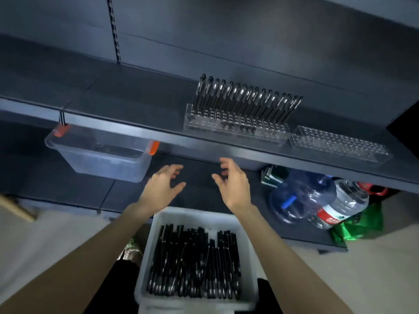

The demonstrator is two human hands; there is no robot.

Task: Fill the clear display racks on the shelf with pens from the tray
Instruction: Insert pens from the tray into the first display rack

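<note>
Head view: left hand (162,189) and right hand (233,184) both raised, palms turned toward each other, well apart. Left fingers (174,169) spread and loosely bent, thumb out; right fingers (224,165) likewise. Neither hand has hold of anything. Both hover over the far rim of the white tray (195,213) and just below the front edge of the shelf (136,132), touching neither. Loose pens (195,264) lie in the tray, nearer the body than the fingertips, with black barrels and silver ends, mostly lengthwise. Beyond and above the right fingertips, on the shelf, stands the first clear rack (235,130). Its back row carries a line of standing pens (247,100), black, leaning slightly rightward, while the front rows of holes show clear. Just beside it to the right lies the second clear rack (340,143), its whole grid of holes showing clear. White print runs along the standing pens' barrels, too small to read. Left of the hands, a clear bin (102,159) with orange latches sits under the shelf edge. Right of the hands, on the lower shelf (294,236), are a blue water jug (301,196), a bottle (340,207) with a red label whose print is illegible, and a green bag (362,223).
</note>
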